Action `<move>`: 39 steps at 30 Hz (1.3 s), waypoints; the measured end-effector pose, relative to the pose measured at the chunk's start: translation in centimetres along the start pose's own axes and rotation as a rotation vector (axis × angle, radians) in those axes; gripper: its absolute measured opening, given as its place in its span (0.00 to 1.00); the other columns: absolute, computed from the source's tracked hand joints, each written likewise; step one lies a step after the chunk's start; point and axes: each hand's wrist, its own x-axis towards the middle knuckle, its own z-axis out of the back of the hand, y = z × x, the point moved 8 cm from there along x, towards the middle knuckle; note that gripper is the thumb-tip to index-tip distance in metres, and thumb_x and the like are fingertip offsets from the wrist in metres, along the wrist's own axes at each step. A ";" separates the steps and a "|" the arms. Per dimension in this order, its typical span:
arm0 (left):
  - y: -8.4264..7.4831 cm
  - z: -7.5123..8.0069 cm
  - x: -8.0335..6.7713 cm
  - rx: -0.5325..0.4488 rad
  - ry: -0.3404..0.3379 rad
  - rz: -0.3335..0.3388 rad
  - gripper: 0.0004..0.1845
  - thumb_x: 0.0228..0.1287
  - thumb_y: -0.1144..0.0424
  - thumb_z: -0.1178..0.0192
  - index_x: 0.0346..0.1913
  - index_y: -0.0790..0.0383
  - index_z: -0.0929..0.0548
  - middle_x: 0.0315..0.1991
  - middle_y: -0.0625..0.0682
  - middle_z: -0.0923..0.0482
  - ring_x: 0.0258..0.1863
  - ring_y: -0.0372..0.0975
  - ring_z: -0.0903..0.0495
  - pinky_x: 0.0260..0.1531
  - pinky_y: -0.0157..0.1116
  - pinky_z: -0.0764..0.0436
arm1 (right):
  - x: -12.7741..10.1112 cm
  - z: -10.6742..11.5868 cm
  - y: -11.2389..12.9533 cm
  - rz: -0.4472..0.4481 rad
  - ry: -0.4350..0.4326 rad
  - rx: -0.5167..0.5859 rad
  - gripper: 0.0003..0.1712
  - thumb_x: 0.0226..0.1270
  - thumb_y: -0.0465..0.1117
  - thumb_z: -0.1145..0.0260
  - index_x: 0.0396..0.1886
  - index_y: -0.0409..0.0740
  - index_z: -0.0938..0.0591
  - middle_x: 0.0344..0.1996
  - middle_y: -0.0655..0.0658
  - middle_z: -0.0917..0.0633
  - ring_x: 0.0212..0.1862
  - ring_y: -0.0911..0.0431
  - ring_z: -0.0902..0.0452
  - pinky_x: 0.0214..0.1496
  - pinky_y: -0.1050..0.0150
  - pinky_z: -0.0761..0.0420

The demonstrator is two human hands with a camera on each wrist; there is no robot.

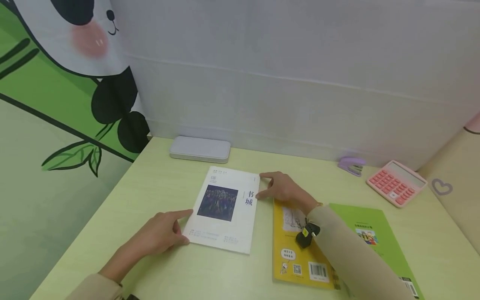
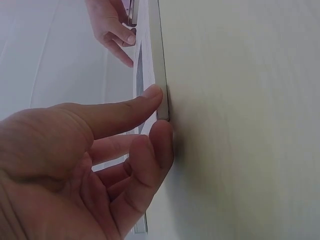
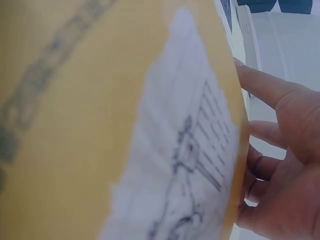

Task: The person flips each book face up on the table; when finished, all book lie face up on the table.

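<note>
A white book (image 1: 225, 233) with a dark picture on its cover lies on the table. My left hand (image 1: 161, 233) is at its left side, index fingertip at the edge and thumb by the lower left corner. In the left wrist view, that thumb touches the book's edge (image 2: 159, 50) and the other fingers are bent loosely. On the opposite side my right hand (image 1: 283, 187) touches the right edge with index finger and thumb spread apart. A yellow book (image 1: 300, 266) lies under my right forearm, which partly covers it; it blocks much of the right wrist view.
Right of the yellow book lies a green book (image 1: 386, 233), partly behind my sleeve. A white case (image 1: 200, 148) sits near the back wall. Toward the back right are a purple stapler (image 1: 351, 165) and a pink calculator (image 1: 396, 183). Walls border the table behind and at the right.
</note>
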 end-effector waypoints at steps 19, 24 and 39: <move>-0.3 0.1 0.9 -0.013 0.006 0.005 0.42 0.60 0.65 0.22 0.77 0.66 0.29 0.26 0.51 0.22 0.24 0.41 0.25 0.27 0.38 0.26 | 1.2 0.5 -0.3 -0.016 0.029 -0.010 0.51 0.62 0.56 0.20 0.83 0.60 0.33 0.55 0.37 0.18 0.43 0.51 0.18 0.43 0.64 0.18; -0.5 0.1 1.0 -0.006 0.003 -0.004 0.42 0.60 0.63 0.22 0.76 0.67 0.28 0.26 0.50 0.22 0.24 0.40 0.25 0.27 0.37 0.27 | 1.4 0.5 -0.2 -0.021 0.030 -0.001 0.51 0.63 0.55 0.20 0.83 0.60 0.33 0.55 0.37 0.17 0.42 0.51 0.17 0.44 0.64 0.18; -0.5 0.0 1.0 -0.018 -0.008 -0.023 0.43 0.59 0.64 0.22 0.76 0.67 0.29 0.25 0.50 0.22 0.23 0.39 0.25 0.25 0.36 0.27 | 1.7 0.8 -0.1 -0.005 0.031 -0.014 0.53 0.61 0.54 0.19 0.83 0.58 0.34 0.65 0.35 0.19 0.51 0.47 0.20 0.61 0.53 0.19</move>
